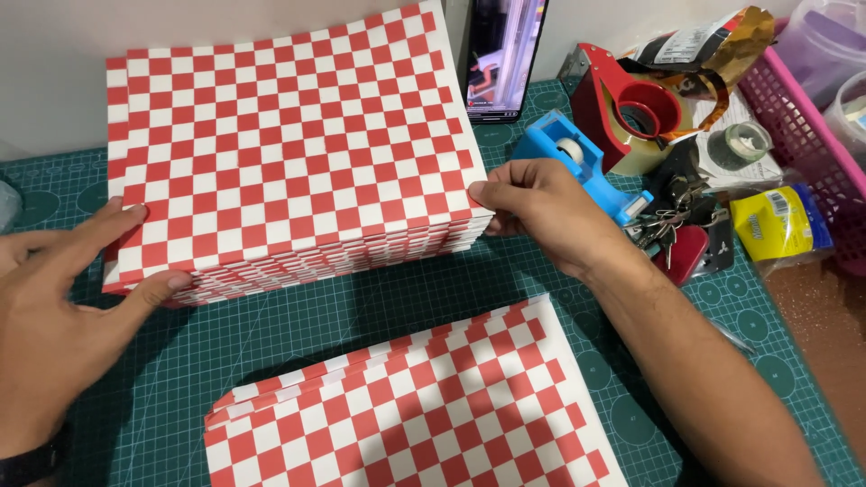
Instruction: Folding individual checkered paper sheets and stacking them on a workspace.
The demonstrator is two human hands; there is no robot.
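We steady the checkered paper stack (289,144) — long axis running left to right — left hand (54,316) spread at its near-left corner, right hand (532,212) pinching its right edge; bare cutting mat (298,329) lies nearer.

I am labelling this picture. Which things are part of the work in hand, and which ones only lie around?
In use: left hand and right hand on the tall stack of red-and-white checkered sheets; smaller checkered stack in front.

Lying about: blue tape dispenser, red tape dispenser, phone, keys, yellow packet, pink basket.
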